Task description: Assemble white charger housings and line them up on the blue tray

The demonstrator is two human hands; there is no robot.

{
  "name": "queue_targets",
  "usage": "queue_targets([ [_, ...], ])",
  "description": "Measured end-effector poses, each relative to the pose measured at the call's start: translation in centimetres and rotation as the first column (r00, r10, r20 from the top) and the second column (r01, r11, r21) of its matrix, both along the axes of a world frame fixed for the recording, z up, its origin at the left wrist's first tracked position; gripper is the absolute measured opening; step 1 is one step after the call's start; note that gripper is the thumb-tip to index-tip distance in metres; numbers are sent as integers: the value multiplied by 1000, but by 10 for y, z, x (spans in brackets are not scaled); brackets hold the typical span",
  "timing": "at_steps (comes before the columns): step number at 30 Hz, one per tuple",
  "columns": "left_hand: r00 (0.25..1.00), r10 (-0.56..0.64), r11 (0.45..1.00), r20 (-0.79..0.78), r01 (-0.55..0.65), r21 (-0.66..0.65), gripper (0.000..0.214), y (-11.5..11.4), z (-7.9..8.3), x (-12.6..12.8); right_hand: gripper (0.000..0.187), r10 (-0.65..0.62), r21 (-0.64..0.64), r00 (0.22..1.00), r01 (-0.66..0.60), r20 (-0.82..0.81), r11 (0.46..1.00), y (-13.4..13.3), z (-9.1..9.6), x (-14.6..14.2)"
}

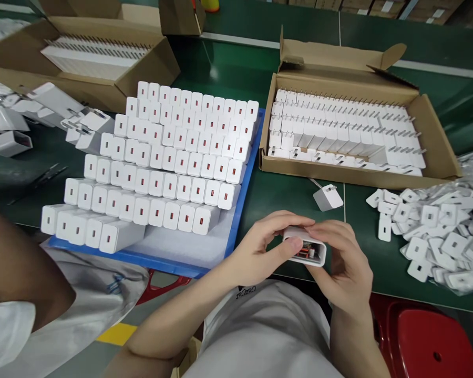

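Both my hands hold one white charger body (308, 247) above the table's front edge, its open end facing me with red and metal parts inside. My left hand (262, 249) grips its left side, thumb on the rim. My right hand (345, 260) wraps its right side, fingers over the top. Just beyond lies a single white charger (328, 198) with prongs. A pile of small white end caps (437, 231) lies to the right. Rows of finished white chargers (161, 163) with red ports stand on a blue tray (242, 205) at left.
A cardboard box (433, 136) of charger bodies, prongs up, sits behind my hands. Another open box (142, 73) is at far left, with loose chargers (43, 113) beside it. Another person's arm (19, 268) reaches in at left. A red stool (429, 341) stands at lower right.
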State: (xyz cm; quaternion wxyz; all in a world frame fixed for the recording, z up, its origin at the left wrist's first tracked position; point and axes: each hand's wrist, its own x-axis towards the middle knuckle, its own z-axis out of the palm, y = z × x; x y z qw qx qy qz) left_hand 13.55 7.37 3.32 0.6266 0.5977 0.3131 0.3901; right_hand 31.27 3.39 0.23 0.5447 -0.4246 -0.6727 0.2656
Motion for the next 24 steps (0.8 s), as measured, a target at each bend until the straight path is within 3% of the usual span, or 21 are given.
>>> queue_targets([
  [5, 999, 11, 999, 32, -12, 41, 33, -2, -3, 1, 56, 4, 74, 1000, -3, -23, 997, -2, 1, -2],
  [13, 1000, 28, 990, -9, -26, 142, 33, -3, -5, 1, 38, -61, 126, 978, 36, 202, 991, -6, 12, 2],
  [24, 998, 28, 992, -56, -21, 123, 33, -3, -1, 1, 44, -57, 189, 975, 16, 216, 982, -10, 7, -1],
])
